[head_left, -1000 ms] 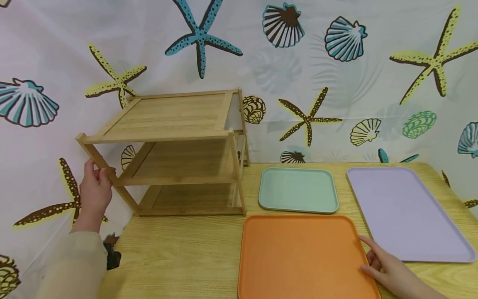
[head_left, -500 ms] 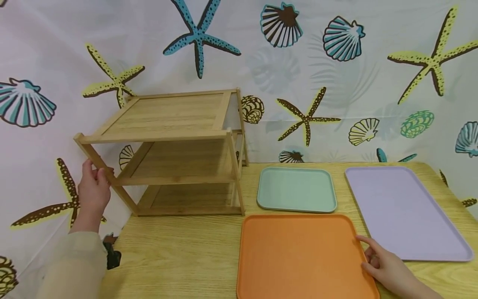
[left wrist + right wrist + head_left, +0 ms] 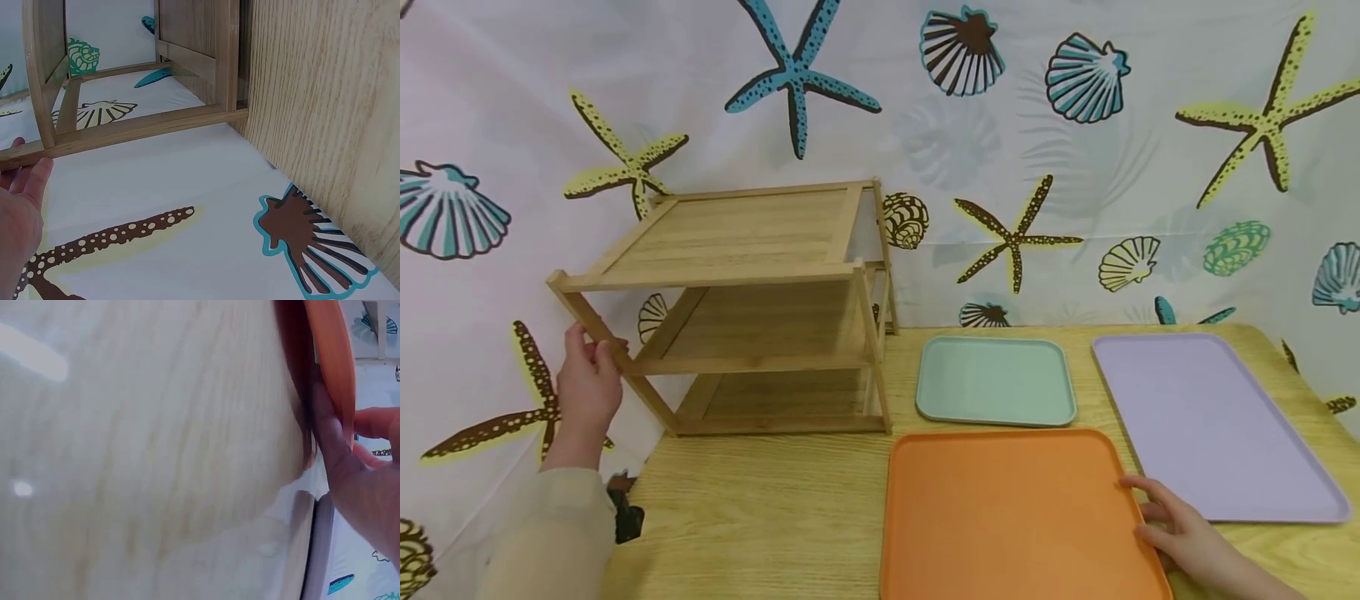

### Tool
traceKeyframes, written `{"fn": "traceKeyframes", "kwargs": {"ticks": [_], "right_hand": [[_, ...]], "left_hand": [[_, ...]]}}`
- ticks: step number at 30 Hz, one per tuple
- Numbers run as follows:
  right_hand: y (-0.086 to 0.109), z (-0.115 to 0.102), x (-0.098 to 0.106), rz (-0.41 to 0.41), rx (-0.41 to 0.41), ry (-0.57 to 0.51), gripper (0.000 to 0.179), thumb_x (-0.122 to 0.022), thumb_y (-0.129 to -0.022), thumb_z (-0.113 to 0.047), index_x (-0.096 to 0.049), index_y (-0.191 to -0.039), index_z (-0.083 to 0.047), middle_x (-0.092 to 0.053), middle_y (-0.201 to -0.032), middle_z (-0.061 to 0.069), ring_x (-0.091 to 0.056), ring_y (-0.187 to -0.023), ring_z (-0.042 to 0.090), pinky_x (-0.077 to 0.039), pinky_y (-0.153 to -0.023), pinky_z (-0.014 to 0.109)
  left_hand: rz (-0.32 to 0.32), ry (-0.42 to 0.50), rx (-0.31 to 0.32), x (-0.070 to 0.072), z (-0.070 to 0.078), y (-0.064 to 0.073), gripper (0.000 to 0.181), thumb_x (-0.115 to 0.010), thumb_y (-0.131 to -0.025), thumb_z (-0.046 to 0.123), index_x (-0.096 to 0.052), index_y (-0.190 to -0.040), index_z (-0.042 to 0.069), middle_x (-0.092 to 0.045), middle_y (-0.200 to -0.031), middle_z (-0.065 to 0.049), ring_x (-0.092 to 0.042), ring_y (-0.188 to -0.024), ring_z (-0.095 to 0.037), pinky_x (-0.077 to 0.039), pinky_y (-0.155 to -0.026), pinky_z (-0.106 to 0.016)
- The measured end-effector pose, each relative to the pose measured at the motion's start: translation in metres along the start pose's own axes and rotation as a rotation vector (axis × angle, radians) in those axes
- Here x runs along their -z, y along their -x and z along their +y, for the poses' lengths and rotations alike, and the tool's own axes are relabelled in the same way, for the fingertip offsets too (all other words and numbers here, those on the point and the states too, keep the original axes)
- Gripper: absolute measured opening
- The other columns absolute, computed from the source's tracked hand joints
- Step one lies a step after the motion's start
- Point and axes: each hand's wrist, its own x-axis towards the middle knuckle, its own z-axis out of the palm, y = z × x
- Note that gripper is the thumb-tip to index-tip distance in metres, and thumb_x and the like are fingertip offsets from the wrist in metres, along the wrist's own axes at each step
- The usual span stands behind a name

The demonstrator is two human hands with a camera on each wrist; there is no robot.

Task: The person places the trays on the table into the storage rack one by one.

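Note:
My left hand (image 3: pixel 587 383) grips the slanted front left post of a three-shelf wooden rack (image 3: pixel 737 233) at the table's left. In the left wrist view the left fingers (image 3: pixel 39 178) curl round the rack's frame (image 3: pixel 137 130). An orange tray (image 3: pixel 1015 517) lies in front, and my right hand (image 3: pixel 1183 529) pinches its right rim. The right wrist view has the tray's edge (image 3: pixel 337 356) between the digits of the right hand (image 3: pixel 365 500), one of them underneath, with a gap above the tabletop there.
Behind the orange tray lies a smaller mint green tray (image 3: pixel 996 381). A large lilac tray (image 3: pixel 1217 425) is at the right. All rest on a wood-grain table (image 3: pixel 760 517). A white cloth with starfish and shells (image 3: pixel 842 108) hangs behind and at the sides.
The right hand has taken hold of the orange tray's right rim, and the tray has shifted slightly right with that side raised. The left hand stays on the rack.

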Motion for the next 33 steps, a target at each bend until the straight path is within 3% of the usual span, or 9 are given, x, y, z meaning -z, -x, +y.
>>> {"fn": "traceKeyframes", "kwargs": {"ticks": [2,4,10,16,21,27,30,33], "right_hand": [[0.000,0.000,0.002,-0.088,-0.028,-0.192,0.056,-0.039,-0.104,-0.001,-0.046,-0.131,-0.049,-0.058,-0.123,0.000,-0.065,-0.100,0.022,-0.057,-0.073,0.045],[0.001,0.001,0.003,-0.156,-0.018,-0.301,0.056,-0.034,-0.105,-0.001,-0.045,-0.135,-0.047,-0.057,-0.127,-0.002,-0.064,-0.106,0.024,-0.055,-0.079,0.045],[0.003,0.000,0.002,-0.240,0.026,-0.506,0.060,-0.023,-0.106,0.002,-0.044,-0.141,-0.041,-0.056,-0.132,-0.002,-0.059,-0.114,0.025,-0.051,-0.088,0.044],[0.007,-0.006,0.005,-0.305,0.057,-0.697,0.061,-0.013,-0.106,0.001,-0.042,-0.146,-0.036,-0.052,-0.138,0.001,-0.053,-0.122,0.024,-0.045,-0.098,0.044],[0.014,-0.017,0.009,-0.244,0.071,-0.751,0.060,-0.012,-0.106,-0.001,-0.045,-0.144,-0.033,-0.051,-0.138,-0.003,-0.052,-0.124,0.023,-0.043,-0.100,0.045],[0.015,-0.037,0.015,-0.204,0.235,-0.810,0.061,-0.004,-0.105,0.000,-0.038,-0.149,-0.025,-0.050,-0.141,0.004,-0.050,-0.126,0.027,-0.044,-0.098,0.046],[0.013,-0.046,0.021,-0.140,0.286,-0.743,0.059,-0.006,-0.104,0.002,-0.035,-0.150,-0.023,-0.049,-0.141,0.004,-0.051,-0.125,0.025,-0.046,-0.096,0.044],[0.011,-0.051,0.025,-0.031,0.292,-0.611,0.056,-0.011,-0.105,0.001,-0.031,-0.151,-0.023,-0.044,-0.142,-0.004,-0.053,-0.122,0.019,-0.049,-0.092,0.039]], "left_hand": [[0.015,-0.011,-0.010,-0.001,0.001,0.000,0.041,-0.026,-0.106,0.019,-0.024,-0.147,0.012,-0.058,-0.126,-0.024,-0.056,-0.102,-0.041,-0.038,-0.068,-0.035],[0.019,-0.014,-0.016,-0.001,0.003,-0.001,0.041,-0.026,-0.106,0.019,-0.024,-0.147,0.012,-0.057,-0.126,-0.025,-0.056,-0.101,-0.042,-0.038,-0.068,-0.038],[0.014,-0.025,-0.014,-0.001,0.002,0.000,0.042,-0.025,-0.106,0.019,-0.022,-0.146,0.010,-0.055,-0.125,-0.028,-0.055,-0.102,-0.048,-0.039,-0.072,-0.048],[0.015,-0.007,-0.022,0.000,0.002,0.001,0.041,-0.025,-0.106,0.018,-0.023,-0.146,0.010,-0.056,-0.127,-0.027,-0.055,-0.105,-0.048,-0.041,-0.073,-0.049],[0.009,-0.011,-0.007,0.000,0.003,0.003,0.041,-0.025,-0.106,0.018,-0.022,-0.146,0.009,-0.053,-0.126,-0.031,-0.053,-0.105,-0.052,-0.041,-0.076,-0.057],[0.031,-0.027,-0.014,-0.001,0.003,0.003,0.041,-0.025,-0.106,0.018,-0.022,-0.145,0.008,-0.051,-0.123,-0.034,-0.052,-0.101,-0.056,-0.040,-0.076,-0.062],[0.034,-0.029,-0.013,-0.001,0.003,0.003,0.040,-0.024,-0.106,0.018,-0.023,-0.145,0.008,-0.051,-0.125,-0.033,-0.052,-0.102,-0.056,-0.040,-0.077,-0.062],[0.033,-0.028,-0.008,-0.002,0.003,0.002,0.040,-0.024,-0.106,0.019,-0.022,-0.145,0.009,-0.052,-0.127,-0.032,-0.052,-0.104,-0.054,-0.039,-0.079,-0.061]]}}
